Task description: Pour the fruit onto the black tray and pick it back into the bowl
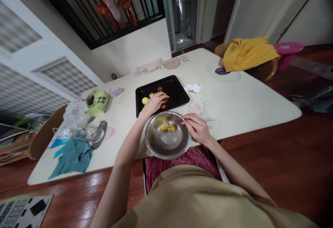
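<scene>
reddish round fruit (pixel 165 100) on the black tray (pixel 180 94), under the left grip (pixel 156 101)
likely light, firm, slick, bruisable; best cupped round its sides. the left grip curls over it; how far closed, i cannot tell. at the tray's six o'clock, a steel bowl (pixel 170 147), its rim pinched by the right grip (pixel 197 127) near two o'clock.
</scene>
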Demonstrator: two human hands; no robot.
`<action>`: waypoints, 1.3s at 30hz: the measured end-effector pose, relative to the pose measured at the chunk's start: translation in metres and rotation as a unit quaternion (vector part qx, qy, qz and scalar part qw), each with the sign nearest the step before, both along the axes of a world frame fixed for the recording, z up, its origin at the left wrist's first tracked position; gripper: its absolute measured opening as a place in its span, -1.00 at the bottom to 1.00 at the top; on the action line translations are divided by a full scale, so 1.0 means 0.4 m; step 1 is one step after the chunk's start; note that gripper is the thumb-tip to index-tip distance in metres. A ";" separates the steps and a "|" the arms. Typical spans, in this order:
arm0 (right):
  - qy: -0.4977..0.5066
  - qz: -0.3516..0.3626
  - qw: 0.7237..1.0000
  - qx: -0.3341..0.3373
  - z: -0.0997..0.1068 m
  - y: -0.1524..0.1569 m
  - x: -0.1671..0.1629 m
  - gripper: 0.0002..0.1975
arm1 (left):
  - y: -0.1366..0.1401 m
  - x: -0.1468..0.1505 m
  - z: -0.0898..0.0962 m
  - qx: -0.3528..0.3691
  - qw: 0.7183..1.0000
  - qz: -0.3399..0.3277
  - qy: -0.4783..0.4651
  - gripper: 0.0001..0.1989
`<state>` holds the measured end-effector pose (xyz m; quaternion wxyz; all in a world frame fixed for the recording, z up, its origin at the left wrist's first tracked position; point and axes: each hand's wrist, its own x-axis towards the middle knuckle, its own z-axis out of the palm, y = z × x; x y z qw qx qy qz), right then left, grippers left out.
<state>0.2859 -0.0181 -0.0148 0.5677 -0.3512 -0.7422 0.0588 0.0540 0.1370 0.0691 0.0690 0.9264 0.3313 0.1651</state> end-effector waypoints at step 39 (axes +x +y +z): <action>-0.283 0.141 0.932 -0.177 0.131 -0.040 -0.148 -0.67 | -0.408 -0.140 -0.148 -0.037 0.945 -0.001 -0.325 -0.48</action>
